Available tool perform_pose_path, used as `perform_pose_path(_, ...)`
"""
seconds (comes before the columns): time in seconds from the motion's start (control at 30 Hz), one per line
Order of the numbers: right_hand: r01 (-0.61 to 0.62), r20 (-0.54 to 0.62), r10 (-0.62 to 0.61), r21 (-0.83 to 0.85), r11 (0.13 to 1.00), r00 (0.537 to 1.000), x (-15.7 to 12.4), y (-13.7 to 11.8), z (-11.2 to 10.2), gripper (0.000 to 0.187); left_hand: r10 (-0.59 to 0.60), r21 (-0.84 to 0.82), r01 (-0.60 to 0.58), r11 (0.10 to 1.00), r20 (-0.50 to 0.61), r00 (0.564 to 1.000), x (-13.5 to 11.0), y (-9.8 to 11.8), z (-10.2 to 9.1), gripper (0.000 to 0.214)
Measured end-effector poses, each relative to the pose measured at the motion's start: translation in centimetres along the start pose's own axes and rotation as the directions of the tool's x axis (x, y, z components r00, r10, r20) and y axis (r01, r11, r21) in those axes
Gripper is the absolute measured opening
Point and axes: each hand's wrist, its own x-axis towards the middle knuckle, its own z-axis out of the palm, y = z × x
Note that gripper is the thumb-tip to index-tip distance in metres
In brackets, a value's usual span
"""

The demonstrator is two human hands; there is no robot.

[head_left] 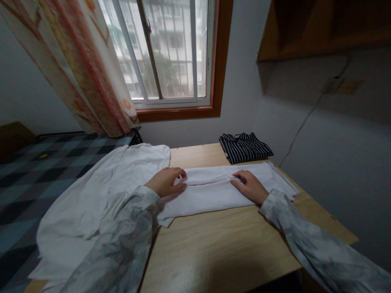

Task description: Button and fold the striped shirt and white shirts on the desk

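Both hands flat on a folded white garment (210, 189), mid-frame.
Left hand (166, 182) and right hand (249, 186): grip open, palms pressing cloth on the bench (220, 248).

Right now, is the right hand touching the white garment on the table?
Touching. The head view shows the right hand resting flat on the folded white garment, fingers pressed into the cloth with no gap. The left hand presses it too.

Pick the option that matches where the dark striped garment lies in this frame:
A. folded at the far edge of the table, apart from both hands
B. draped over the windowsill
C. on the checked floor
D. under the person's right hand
A: the dark striped garment sits folded at the far edge of the table, while the left hand and right hand press on the white cloth.
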Motion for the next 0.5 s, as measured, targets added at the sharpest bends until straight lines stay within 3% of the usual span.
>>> perform_pose_path(0.1, -0.111, 0.039, 0.106, 0.149, 0.983, 0.994, 0.8, 0.7, -0.2, 0.030, 0.028, 0.002, -0.028, 1.000, -0.001, 1.000, 0.8, 0.6, 1.6, 0.028)
perform_pose_path(0.23, -0.070, 0.140, 0.045, 0.175, 0.982, 0.989, 2.0, 1.6, -0.7, 0.029, 0.030, 0.009, -0.030, 1.000, 0.036, 0.999, 1.2, 0.2, 3.0, 0.023)
perform_pose_path(0.43, -0.094, 0.163, 0.076, 0.103, 0.990, 0.984, 2.8, 1.9, -0.8, 0.014, 0.048, 0.025, -0.049, 0.998, 0.049, 0.998, 1.0, 0.3, 2.3, 0.013)
perform_pose_path(0.5, -0.033, 0.107, 0.025, 0.068, 0.997, 0.994, 2.7, 1.4, -0.9, 0.008, 0.053, 0.064, -0.055, 0.996, 0.036, 0.998, 1.0, 0.6, 2.2, 0.012)
